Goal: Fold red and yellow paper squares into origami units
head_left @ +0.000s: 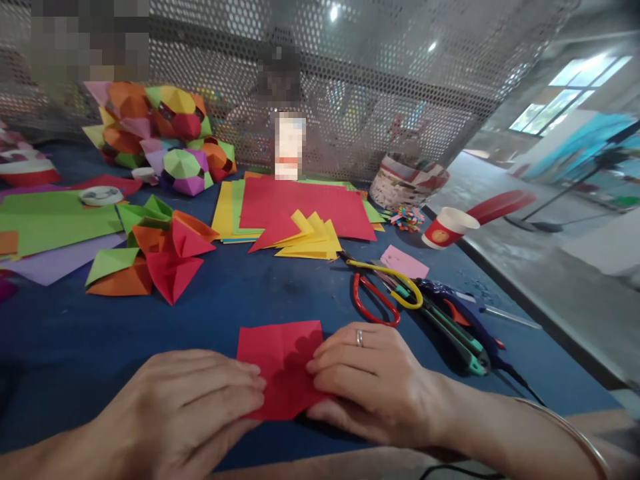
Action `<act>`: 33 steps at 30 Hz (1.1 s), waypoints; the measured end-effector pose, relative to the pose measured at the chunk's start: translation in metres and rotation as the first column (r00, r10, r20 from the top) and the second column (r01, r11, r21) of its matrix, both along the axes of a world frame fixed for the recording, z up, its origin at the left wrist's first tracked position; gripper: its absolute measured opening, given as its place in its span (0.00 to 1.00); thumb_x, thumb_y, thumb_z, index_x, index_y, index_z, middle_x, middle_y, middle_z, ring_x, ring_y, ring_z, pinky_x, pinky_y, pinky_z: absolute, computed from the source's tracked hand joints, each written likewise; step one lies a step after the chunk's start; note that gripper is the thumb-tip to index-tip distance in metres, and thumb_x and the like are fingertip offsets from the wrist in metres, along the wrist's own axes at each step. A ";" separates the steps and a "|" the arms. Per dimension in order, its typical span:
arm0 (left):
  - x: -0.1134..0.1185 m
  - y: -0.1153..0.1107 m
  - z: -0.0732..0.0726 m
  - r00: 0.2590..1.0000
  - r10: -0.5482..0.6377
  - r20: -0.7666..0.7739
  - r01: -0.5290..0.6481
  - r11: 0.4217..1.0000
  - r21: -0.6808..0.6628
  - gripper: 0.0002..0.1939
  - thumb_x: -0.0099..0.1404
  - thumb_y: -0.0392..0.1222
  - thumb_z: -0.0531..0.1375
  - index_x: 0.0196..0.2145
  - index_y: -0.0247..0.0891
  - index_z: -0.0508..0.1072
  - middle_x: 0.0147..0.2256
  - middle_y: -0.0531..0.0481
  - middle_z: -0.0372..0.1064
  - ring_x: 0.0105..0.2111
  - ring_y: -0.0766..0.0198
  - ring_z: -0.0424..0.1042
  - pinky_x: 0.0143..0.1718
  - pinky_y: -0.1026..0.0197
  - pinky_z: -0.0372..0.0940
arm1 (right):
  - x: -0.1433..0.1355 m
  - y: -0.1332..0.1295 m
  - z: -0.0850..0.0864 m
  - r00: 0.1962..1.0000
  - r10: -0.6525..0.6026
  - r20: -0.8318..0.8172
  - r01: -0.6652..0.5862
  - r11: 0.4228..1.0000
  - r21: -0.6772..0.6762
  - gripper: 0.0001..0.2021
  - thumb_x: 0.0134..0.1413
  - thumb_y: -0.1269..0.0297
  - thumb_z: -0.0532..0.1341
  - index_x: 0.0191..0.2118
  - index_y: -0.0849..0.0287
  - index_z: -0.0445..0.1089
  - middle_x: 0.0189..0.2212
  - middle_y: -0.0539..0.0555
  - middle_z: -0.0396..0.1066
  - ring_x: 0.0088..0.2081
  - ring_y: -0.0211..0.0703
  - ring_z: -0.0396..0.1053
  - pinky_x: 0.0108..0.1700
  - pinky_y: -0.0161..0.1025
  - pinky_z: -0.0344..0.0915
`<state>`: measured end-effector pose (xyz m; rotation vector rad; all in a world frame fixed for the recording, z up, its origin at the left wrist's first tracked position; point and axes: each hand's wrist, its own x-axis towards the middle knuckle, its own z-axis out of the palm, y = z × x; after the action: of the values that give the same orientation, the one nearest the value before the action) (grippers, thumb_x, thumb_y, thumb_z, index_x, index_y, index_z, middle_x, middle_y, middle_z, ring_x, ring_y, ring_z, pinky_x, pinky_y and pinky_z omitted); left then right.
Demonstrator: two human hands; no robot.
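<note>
A red square of paper (280, 367), creased down its middle, lies at the table's near edge between my two hands. My left hand (195, 407) grips its left side, fingertips on top. At the right side, my right hand (370, 380), with a ring on one finger, holds the paper between fingers and thumb. Beyond the square sit yellow folded pieces (317, 237) on a stack of coloured sheets topped by a red sheet (310, 203). Folded pieces in red (175, 267), orange and green cluster to the left.
Right of my hands lie scissors (377, 300), a green-black box cutter (455, 337) and a dark blue glue gun (450, 293). A paper cup (447, 227) and a basket (407, 180) stand farther back. Paper balls (183, 170) are piled at back left, before a perforated metal panel (350, 40).
</note>
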<state>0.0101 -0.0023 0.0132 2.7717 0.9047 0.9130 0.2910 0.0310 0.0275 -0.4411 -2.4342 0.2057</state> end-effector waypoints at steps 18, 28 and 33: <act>0.015 0.026 -0.006 0.944 0.331 -0.009 -0.330 0.938 -0.103 0.07 0.72 0.42 0.56 0.33 0.45 0.67 0.31 0.53 0.71 0.30 0.62 0.71 0.31 0.61 0.63 | -0.013 0.012 -0.003 0.871 -0.436 0.225 0.488 0.818 -0.304 0.09 0.63 0.67 0.68 0.33 0.58 0.68 0.32 0.50 0.71 0.34 0.41 0.67 0.38 0.40 0.61; 0.015 0.027 -0.010 0.933 0.360 -0.009 -0.359 0.928 -0.104 0.08 0.73 0.44 0.55 0.33 0.46 0.66 0.30 0.54 0.69 0.27 0.63 0.70 0.26 0.61 0.62 | -0.013 0.014 -0.004 0.859 -0.461 0.225 0.511 0.802 -0.309 0.10 0.63 0.66 0.67 0.32 0.57 0.66 0.30 0.49 0.70 0.31 0.41 0.66 0.37 0.40 0.59; 0.015 0.028 -0.010 0.932 0.362 0.004 -0.359 0.927 -0.108 0.08 0.72 0.43 0.56 0.33 0.45 0.66 0.29 0.55 0.68 0.25 0.63 0.69 0.25 0.62 0.61 | -0.013 0.014 -0.004 0.862 -0.454 0.227 0.507 0.799 -0.325 0.10 0.64 0.66 0.66 0.32 0.57 0.66 0.31 0.50 0.70 0.32 0.42 0.66 0.37 0.40 0.59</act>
<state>0.0251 0.0256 0.0030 2.5430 1.4472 0.9073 0.2784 0.0455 0.0232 -1.2696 -2.3168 0.4311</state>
